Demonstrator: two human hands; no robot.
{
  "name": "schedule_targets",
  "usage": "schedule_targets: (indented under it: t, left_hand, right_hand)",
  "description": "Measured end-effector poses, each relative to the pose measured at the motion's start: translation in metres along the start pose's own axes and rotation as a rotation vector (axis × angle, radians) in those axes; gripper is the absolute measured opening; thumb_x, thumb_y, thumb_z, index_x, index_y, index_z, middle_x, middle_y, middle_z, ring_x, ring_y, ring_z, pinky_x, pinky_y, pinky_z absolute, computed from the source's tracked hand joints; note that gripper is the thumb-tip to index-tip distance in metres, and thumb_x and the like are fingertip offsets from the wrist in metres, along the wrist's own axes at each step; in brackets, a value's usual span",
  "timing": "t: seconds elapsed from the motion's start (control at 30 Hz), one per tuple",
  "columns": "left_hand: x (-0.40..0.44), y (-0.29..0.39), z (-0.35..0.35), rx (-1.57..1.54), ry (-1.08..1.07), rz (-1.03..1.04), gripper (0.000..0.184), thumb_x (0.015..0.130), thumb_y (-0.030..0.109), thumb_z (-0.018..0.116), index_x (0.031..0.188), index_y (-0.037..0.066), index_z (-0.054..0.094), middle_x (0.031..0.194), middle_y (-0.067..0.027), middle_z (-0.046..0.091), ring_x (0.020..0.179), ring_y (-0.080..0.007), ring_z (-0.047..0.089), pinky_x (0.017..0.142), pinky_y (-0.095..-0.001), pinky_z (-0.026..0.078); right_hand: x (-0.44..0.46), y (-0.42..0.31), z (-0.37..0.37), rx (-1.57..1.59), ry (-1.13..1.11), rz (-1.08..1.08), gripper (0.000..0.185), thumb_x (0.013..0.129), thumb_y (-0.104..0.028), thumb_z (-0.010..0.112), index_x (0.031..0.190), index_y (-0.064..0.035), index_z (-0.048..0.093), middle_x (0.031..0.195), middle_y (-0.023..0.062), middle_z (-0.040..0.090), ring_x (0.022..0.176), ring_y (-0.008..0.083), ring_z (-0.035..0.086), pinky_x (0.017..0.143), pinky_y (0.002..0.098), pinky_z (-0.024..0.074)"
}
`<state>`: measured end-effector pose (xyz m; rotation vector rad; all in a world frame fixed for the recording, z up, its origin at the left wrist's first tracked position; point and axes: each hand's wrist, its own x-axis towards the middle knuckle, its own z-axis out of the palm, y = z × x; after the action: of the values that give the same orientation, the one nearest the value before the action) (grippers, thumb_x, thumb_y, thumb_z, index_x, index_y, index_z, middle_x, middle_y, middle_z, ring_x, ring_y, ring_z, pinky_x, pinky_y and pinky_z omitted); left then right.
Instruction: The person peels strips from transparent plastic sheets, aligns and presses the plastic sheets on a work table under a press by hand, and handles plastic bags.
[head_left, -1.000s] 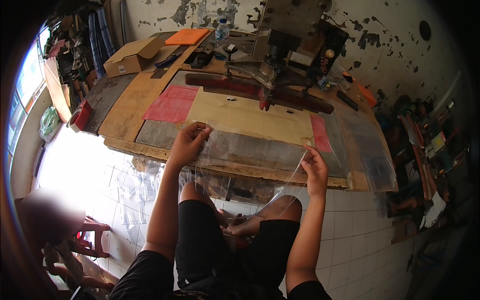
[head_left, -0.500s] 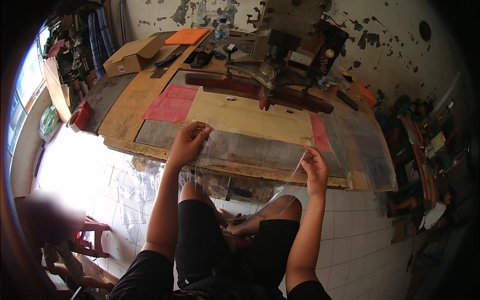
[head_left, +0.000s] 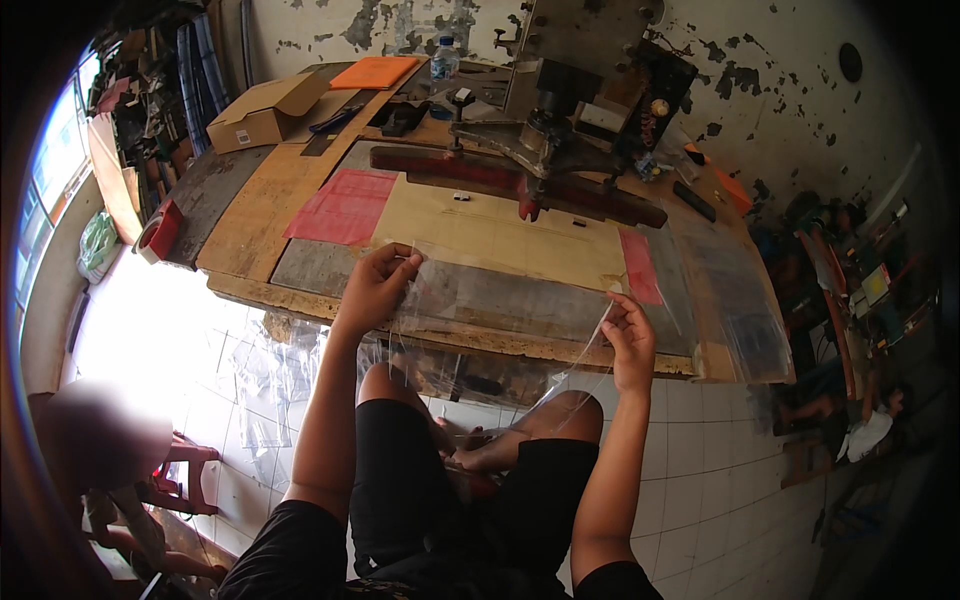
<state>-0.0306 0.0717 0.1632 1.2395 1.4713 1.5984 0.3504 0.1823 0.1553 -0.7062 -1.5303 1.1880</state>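
Note:
A clear plastic sheet (head_left: 470, 315) hangs between my hands at the front of the worktable. My left hand (head_left: 380, 285) pinches its left upper corner between thumb and fingers. At the right, my right hand (head_left: 630, 340) pinches the other upper corner. The sheet's lower part sags toward my knees, its exact outline hard to see. Just beyond lies a yellow sheet (head_left: 500, 232) on the table, with a red patch (head_left: 345, 207) at its left end and a smaller red patch (head_left: 640, 266) at its right. Above it sits the machine's long red bar (head_left: 430, 164).
A cardboard box (head_left: 255, 115), an orange stack (head_left: 374, 73) and a water bottle (head_left: 444, 60) stand on the far left. A tape roll (head_left: 158, 232) rests at the left edge. Clear sheets (head_left: 745, 330) lie at right. Another person (head_left: 110, 450) is at lower left, beside a red stool (head_left: 190, 470).
My hands and the clear sheet stay almost where they were. Far right, a person in the background has shifted slightly.

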Motion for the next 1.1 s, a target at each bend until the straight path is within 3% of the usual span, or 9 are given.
schedule_targets:
  t: [0.3, 0.4, 0.47, 0.5, 0.63, 0.87, 0.97, 1.07, 1.1]
  left_hand:
    - [0.001, -0.002, -0.003, 0.051, -0.032, -0.028, 0.024, 0.104, 0.023, 0.068, 0.116, 0.002, 0.066, 0.081, 0.0017, 0.066, 0.061, -0.0021, 0.053, 0.056, -0.0211, 0.04]
    - [-0.016, 0.012, 0.01, 0.064, 0.079, 0.131, 0.027, 0.1, 0.018, 0.071, 0.122, 0.004, 0.065, 0.098, -0.005, 0.069, 0.076, -0.0105, 0.064, 0.068, -0.0276, 0.048]
    - [-0.044, 0.025, 0.021, 0.493, 0.262, 0.558, 0.039, 0.091, 0.016, 0.077, 0.125, 0.004, 0.063, 0.112, -0.0146, 0.07, 0.094, -0.0261, 0.071, 0.085, -0.0385, 0.055]
    - [-0.066, 0.031, 0.029, 0.459, 0.245, 0.519, 0.042, 0.085, 0.013, 0.08, 0.123, 0.005, 0.064, 0.119, -0.0165, 0.067, 0.109, -0.0337, 0.066, 0.095, -0.0435, 0.052]
    - [-0.139, 0.039, 0.061, 0.427, -0.147, 0.63, 0.037, 0.082, 0.025, 0.085, 0.111, 0.008, 0.07, 0.11, -0.0091, 0.071, 0.099, -0.0289, 0.068, 0.085, -0.0416, 0.051]
    - [-0.173, 0.039, 0.116, 0.1, -0.111, 0.375, 0.043, 0.089, 0.037, 0.082, 0.11, 0.002, 0.07, 0.11, -0.0092, 0.073, 0.107, -0.0297, 0.069, 0.101, -0.042, 0.051]
    - [-0.174, 0.028, 0.11, -0.214, -0.707, -0.036, 0.036, 0.099, 0.038, 0.074, 0.102, 0.002, 0.073, 0.092, -0.0074, 0.074, 0.093, -0.0159, 0.07, 0.09, -0.0321, 0.052]
    - [-0.171, 0.041, 0.105, -0.219, -1.119, -0.272, 0.042, 0.107, 0.04, 0.061, 0.112, -0.001, 0.071, 0.093, -0.0068, 0.075, 0.089, -0.0157, 0.07, 0.088, -0.0318, 0.052]
    - [-0.174, 0.033, 0.106, -0.222, -1.121, -0.276, 0.042, 0.107, 0.04, 0.061, 0.112, -0.001, 0.071, 0.093, -0.0068, 0.075, 0.089, -0.0157, 0.07, 0.088, -0.0318, 0.052]
  right_hand:
    - [-0.002, -0.003, -0.004, 0.125, 0.043, -0.032, 0.046, 0.093, 0.0, 0.063, 0.139, -0.0001, 0.059, 0.102, 0.0005, 0.061, 0.093, 0.0083, 0.058, 0.084, 0.0228, 0.048]
    - [-0.024, -0.031, -0.001, 0.288, 0.225, -0.057, 0.05, 0.093, -0.001, 0.064, 0.143, 0.0, 0.054, 0.105, 0.0015, 0.063, 0.096, 0.0094, 0.06, 0.087, 0.0231, 0.048]
    - [-0.047, -0.06, -0.003, 0.365, 0.335, -0.048, 0.053, 0.094, -0.002, 0.064, 0.145, -0.0006, 0.052, 0.107, 0.0017, 0.063, 0.098, 0.0098, 0.061, 0.088, 0.0235, 0.0483]
    - [-0.057, -0.073, -0.01, 0.392, 0.428, -0.11, 0.053, 0.095, -0.003, 0.064, 0.146, -0.0017, 0.051, 0.109, 0.0019, 0.063, 0.099, 0.0101, 0.061, 0.088, 0.0245, 0.0492]
    - [-0.095, -0.12, -0.034, 0.502, 0.547, -0.297, 0.053, 0.099, -0.006, 0.064, 0.15, -0.0048, 0.047, 0.113, 0.0022, 0.063, 0.102, 0.0098, 0.06, 0.09, 0.0266, 0.0497]
    - [-0.111, -0.176, 0.002, 0.209, 0.851, -0.376, 0.052, 0.103, -0.011, 0.061, 0.151, -0.0053, 0.045, 0.112, 0.0025, 0.061, 0.097, 0.012, 0.055, 0.088, 0.0259, 0.0448]
    - [-0.114, -0.172, -0.001, 0.101, 0.81, -0.513, 0.052, 0.102, -0.012, 0.061, 0.151, -0.0041, 0.044, 0.11, 0.0036, 0.059, 0.092, 0.0111, 0.051, 0.084, 0.0245, 0.0418]
    - [-0.117, -0.171, 0.002, -0.022, 0.802, -0.629, 0.053, 0.101, -0.011, 0.06, 0.15, -0.0022, 0.043, 0.109, 0.0045, 0.058, 0.089, 0.01, 0.049, 0.081, 0.023, 0.0392]
    - [-0.118, -0.173, 0.006, -0.026, 0.803, -0.625, 0.053, 0.101, -0.011, 0.06, 0.15, -0.0022, 0.043, 0.109, 0.0045, 0.058, 0.089, 0.01, 0.049, 0.081, 0.023, 0.0392]
